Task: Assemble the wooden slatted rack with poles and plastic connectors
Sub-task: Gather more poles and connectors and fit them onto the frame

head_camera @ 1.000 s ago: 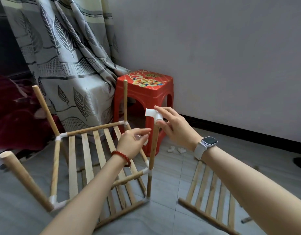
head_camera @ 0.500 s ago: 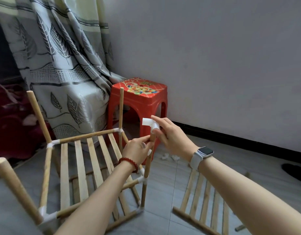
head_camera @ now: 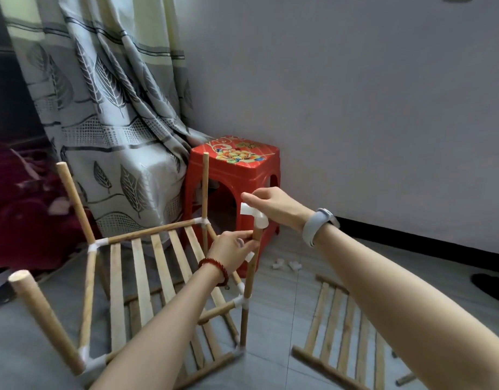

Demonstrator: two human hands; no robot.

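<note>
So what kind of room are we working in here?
Most likely a room in a home, perhaps a bedroom corner: a leaf-patterned curtain hangs beside a plain wall, a red plastic stool stands on the grey tiled floor, and dark red bedding lies at left.

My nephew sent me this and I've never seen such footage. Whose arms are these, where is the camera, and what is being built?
There is no machine here: the camera sits on a person's head and looks forward and down, so the two bare arms are the wearer's own. The left hand, with a red bead bracelet, grips an upright wooden pole near its top. The right hand, with a watch on the wrist, holds a white plastic connector seated on that pole's top end. The pole belongs to a half-built slatted rack standing on the grey tiled floor. A loose slatted panel lies on the floor to the right, and spare white connectors lie near a red plastic stool by the wall. A patterned curtain hangs behind.
</note>
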